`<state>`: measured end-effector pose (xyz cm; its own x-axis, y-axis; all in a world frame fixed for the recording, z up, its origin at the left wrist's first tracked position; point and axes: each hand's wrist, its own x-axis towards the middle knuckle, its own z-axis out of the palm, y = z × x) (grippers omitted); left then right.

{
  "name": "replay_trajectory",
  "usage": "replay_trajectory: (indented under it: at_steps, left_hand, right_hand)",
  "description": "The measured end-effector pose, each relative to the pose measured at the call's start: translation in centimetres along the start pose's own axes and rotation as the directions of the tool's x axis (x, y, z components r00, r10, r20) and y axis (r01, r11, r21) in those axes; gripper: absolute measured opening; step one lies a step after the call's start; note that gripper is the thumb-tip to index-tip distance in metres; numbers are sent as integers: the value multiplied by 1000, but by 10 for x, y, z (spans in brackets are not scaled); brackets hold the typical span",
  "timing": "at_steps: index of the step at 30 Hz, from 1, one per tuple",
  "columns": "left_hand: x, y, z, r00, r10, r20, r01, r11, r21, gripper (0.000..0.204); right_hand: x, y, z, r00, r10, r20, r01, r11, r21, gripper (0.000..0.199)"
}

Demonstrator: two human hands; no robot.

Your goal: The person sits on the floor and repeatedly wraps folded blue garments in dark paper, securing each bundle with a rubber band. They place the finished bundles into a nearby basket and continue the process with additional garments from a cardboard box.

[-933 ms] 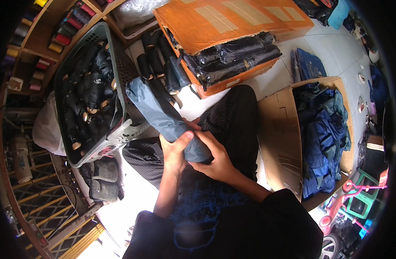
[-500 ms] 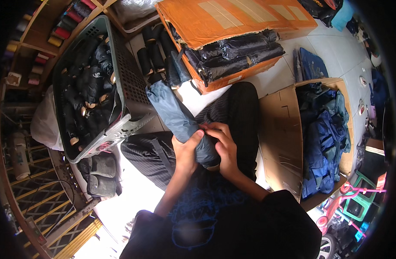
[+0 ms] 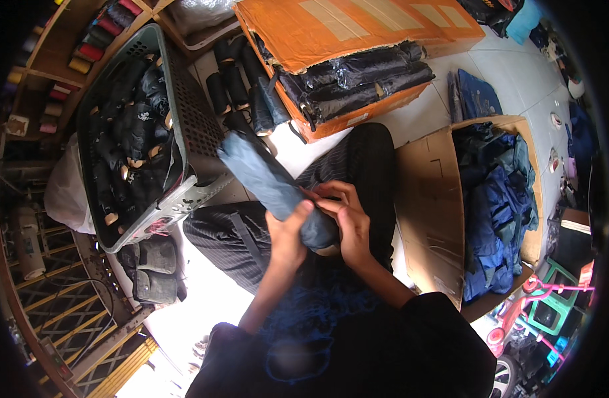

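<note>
A blue-grey folding umbrella (image 3: 264, 180), rolled into a long bundle, lies slantwise over my crossed legs, its far end up to the left. My left hand (image 3: 288, 232) wraps round its near part, thumb on top. At the same end, my right hand (image 3: 347, 219) presses its fingertips against the cloth from the right; any strap between them is too small to make out. Beyond the umbrella's far end, several dark rolled umbrellas (image 3: 236, 86) lie on the floor. Others, black with beige ends (image 3: 142, 123), fill the grey plastic basket (image 3: 208, 142) on my left.
Ahead stands an orange taped carton (image 3: 364, 30) with black wrapped bundles (image 3: 357, 83) in its open side. To my right, a brown cardboard box (image 3: 429, 212) holds crumpled blue cloth (image 3: 497, 212). Thread spools (image 3: 92, 52) sit on the far-left shelf; a grey pouch (image 3: 155, 272) lies below the basket.
The umbrella's far end has tilted slightly and turned, showing a darker side along its right. My right fingers have shifted a little on the cloth; my left hand keeps its grip.
</note>
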<state>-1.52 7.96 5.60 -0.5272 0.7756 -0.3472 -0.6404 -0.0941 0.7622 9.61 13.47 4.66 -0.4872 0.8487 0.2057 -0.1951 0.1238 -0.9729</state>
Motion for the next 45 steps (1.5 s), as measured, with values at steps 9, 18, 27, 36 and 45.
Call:
replay_trajectory:
  at_steps: [9,18,27,36,45]
  left_hand:
    - [-4,7,19,994,105,16,-103,988,-116,38]
    - [-13,21,22,987,58,152,-44,994,-96,37]
    - [9,25,8,979,140,149,-129,988,-87,46]
    - [24,35,14,942,226,247,-183,966,-185,45]
    - [14,21,15,994,109,15,-108,993,-56,42]
  right_hand:
    - [3,-13,14,991,-130,-15,126,983,-133,37]
    - [12,-30,10,983,-173,66,181,974,-135,33]
    - [20,-32,23,961,-266,77,276,937,-215,34]
    - [31,-28,30,932,-357,58,359,893,-272,40]
    - [28,-15,33,979,-186,-88,178,980,-85,31]
